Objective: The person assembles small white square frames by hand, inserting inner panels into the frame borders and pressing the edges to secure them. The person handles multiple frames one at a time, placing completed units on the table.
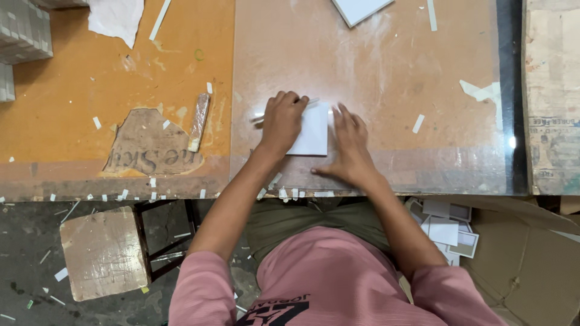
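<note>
Looking straight down from head height, the view shows a person in a pink shirt seated at a worn workbench (374, 66) covered by a scratched clear sheet. A small white card (313, 131) lies flat on the bench near its front edge, between the two hands. The left hand (281, 119) is curled into a loose fist on the card's left edge, closed around a thin pale stick-like tool (261, 116) whose ends poke out on either side of the knuckles. The right hand (348, 145) lies flat and spread, fingers wide, gripping nothing, its fingertips pressing the card's right edge and the bench beside it. Small white paper scraps (418, 123) dot the surface. Left of the hands, a narrow wooden block (199, 122) rests on the orange part of the bench. At the top edge sits the corner of a white sheet (357, 9). Below the bench, to the right, a cardboard box (525, 265) holds a stack of white cards (446, 230); to the left stands a wooden stool (104, 253).
</note>
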